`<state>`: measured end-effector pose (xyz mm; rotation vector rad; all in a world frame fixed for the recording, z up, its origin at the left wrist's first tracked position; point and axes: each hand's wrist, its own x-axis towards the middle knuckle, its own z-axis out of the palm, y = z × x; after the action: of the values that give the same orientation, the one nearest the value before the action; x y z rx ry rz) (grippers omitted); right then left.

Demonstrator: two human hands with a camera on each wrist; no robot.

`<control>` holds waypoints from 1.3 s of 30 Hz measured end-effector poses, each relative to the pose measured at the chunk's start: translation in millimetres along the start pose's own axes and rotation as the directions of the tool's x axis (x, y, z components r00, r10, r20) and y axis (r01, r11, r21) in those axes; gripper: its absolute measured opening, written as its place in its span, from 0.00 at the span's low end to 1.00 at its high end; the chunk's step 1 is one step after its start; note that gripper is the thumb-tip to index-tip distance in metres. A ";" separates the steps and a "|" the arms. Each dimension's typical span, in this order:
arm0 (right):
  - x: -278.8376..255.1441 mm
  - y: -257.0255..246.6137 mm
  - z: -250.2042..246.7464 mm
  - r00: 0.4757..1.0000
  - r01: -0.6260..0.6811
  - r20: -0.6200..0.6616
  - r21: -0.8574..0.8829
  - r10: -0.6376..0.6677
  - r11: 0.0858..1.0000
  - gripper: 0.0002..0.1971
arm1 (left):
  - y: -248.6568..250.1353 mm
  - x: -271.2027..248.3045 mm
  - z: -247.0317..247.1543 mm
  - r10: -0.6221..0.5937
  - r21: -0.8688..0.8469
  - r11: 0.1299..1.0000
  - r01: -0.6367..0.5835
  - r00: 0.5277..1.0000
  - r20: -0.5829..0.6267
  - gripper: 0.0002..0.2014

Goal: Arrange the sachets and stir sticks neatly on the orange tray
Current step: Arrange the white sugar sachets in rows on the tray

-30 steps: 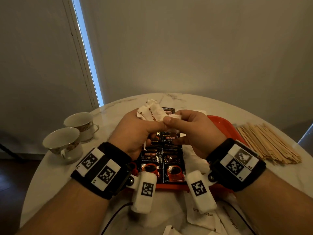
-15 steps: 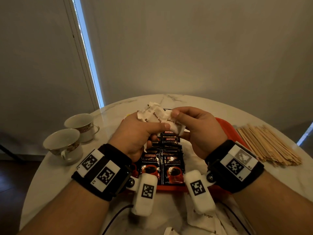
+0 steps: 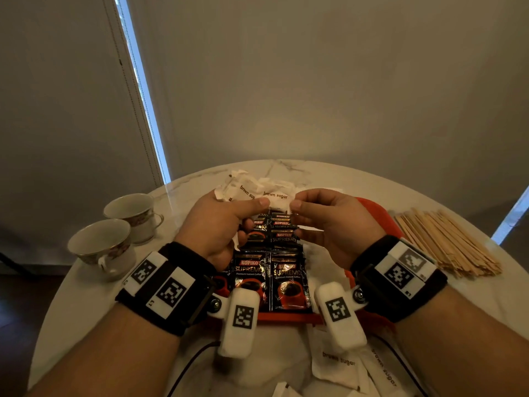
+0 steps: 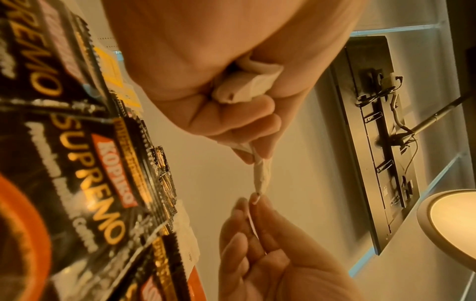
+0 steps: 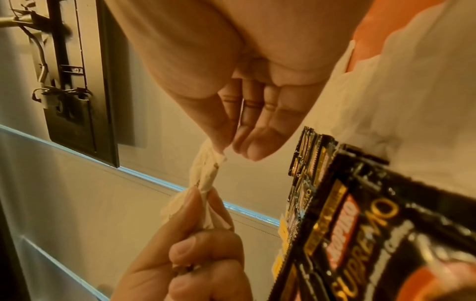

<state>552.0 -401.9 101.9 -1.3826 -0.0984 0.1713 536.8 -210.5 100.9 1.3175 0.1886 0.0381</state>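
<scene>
Both hands hover over the orange tray [image 3: 286, 318]. My left hand [image 3: 252, 207] grips a crumpled bunch of white brown-sugar sachets [image 3: 243, 190]; the left wrist view shows their ends [image 4: 247, 85] sticking out of the fist. My right hand [image 3: 297, 207] pinches the end of one sachet [image 3: 279, 196] from that bunch between thumb and fingertips [image 5: 224, 146]. Black coffee sachets [image 3: 289, 276] lie in overlapping rows on the tray below. The wooden stir sticks [image 3: 446, 242] lie in a heap on the table, right of the tray.
Two empty teacups [image 3: 100, 247] [image 3: 131, 210] stand at the table's left. More brown-sugar sachets [image 3: 335, 365] lie loose on the table in front of the tray, and white sachets [image 3: 323, 262] lie on its right part. The round marble table ends close behind.
The hands have drawn slightly apart. The right hand has shifted from the top of the bunch to the end of one sachet, which is now stretched out flat between both thumbs.
</scene>
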 end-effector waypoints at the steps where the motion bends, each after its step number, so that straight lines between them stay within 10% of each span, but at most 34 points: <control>1: 0.3 0.1 0.9 1.000 -0.005 0.019 0.008 0.005 1.000 0.08 | -0.7 0.0 0.6 0.001 -0.001 1.000 -0.001 1.000 0.002 0.20; 9: 26.9 -20.2 -30.3 0.979 0.017 -0.204 -0.047 -0.026 0.999 0.09 | 2.2 0.3 1.4 -0.030 -0.058 0.998 0.028 0.999 -0.034 0.17; 18: 128.6 20.1 -151.4 0.846 -0.417 -0.490 -0.360 0.211 0.834 0.04 | -0.9 7.6 -3.0 -0.042 -0.029 0.999 0.041 0.999 -0.025 0.20; 24: 115.5 1.0 -120.2 0.849 -0.468 -0.481 -0.496 0.217 0.732 0.07 | 0.3 6.8 -3.4 -0.041 -0.028 0.999 0.040 0.999 -0.025 0.16; 31: 113.1 8.1 -132.9 0.883 -0.370 -0.429 -0.380 0.192 0.848 0.18 | 2.6 4.2 -1.4 -0.048 -0.017 0.999 0.048 0.999 -0.018 0.09; 39: 99.4 -1.9 -106.1 0.874 -0.456 -0.372 -0.404 0.313 0.793 0.07 | 4.5 -1.0 1.5 -0.076 -0.002 0.997 0.076 0.997 0.013 0.09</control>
<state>667.9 -487.2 81.0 -1.9078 0.4245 0.3027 536.4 -211.0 105.7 1.3068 0.2277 -0.0352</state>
